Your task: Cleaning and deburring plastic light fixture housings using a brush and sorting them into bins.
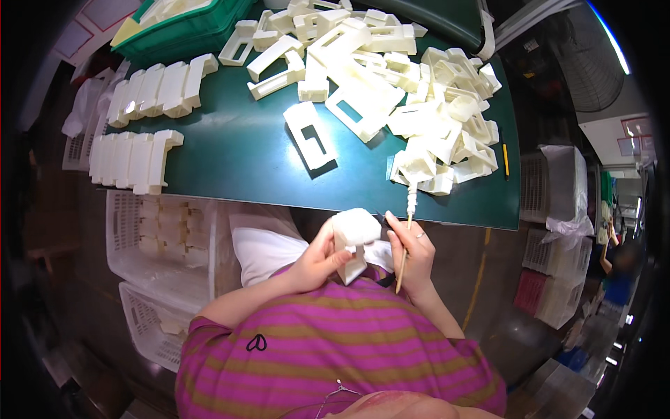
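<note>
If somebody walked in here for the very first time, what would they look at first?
Probably the big jumbled pile of cream parts on the far middle and right of the green table. Next, perhaps, the bright pink-and-brown striped shirt filling the bottom of the picture. Then, near the middle, the left fingers hold a single cream piece, while the right fingers hold a thin stick.

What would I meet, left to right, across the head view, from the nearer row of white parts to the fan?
Nearer row of white parts, left hand, held white part, right hand, yellow pen-like stick, fan.
</note>
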The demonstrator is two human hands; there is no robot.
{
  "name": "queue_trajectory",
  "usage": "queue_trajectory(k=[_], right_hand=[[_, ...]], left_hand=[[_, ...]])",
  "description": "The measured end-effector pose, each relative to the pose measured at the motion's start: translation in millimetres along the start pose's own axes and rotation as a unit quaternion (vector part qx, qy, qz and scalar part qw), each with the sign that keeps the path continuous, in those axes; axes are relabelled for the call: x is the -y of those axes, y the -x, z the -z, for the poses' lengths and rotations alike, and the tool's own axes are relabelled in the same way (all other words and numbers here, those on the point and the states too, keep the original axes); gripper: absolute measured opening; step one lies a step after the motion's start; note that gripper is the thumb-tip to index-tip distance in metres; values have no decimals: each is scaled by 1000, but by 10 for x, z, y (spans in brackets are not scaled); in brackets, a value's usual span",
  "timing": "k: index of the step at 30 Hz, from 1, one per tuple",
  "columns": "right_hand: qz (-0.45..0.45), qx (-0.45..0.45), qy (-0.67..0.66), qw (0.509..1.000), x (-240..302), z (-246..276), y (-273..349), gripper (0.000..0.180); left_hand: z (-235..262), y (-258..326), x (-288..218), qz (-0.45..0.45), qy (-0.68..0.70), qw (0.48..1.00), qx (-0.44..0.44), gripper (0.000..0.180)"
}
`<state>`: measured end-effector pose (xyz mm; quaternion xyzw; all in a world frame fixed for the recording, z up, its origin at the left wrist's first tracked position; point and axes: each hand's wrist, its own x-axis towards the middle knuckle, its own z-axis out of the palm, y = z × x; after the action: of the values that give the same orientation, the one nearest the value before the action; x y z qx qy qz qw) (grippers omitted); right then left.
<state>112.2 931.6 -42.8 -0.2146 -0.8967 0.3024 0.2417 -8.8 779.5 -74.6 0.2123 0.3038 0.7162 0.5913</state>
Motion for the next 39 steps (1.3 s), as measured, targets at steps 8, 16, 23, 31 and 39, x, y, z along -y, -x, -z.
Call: queue_trajectory(k=[8, 16, 23, 31, 39], right_hand=[[-56, -9, -413, 909, 115, 9, 144, 58], [-191, -96, -490, 845, -62, -59, 137, 47], [-121, -53, -519, 845, 57, -90, 83, 45], [-215, -96, -614, 753, -234, -21, -146, 44], [-270, 70, -645, 712, -212, -92, -190, 44]], left_hand=[[78, -60, 56, -43, -214, 968, -123, 56], [60, 25, 72, -60, -176, 976, -113, 60], [110, -35, 88, -71, -189, 974, -106, 61], [134, 21, -124, -1, -175, 984, 8, 62], [271, 166, -110, 15, -145, 988, -41, 56]])
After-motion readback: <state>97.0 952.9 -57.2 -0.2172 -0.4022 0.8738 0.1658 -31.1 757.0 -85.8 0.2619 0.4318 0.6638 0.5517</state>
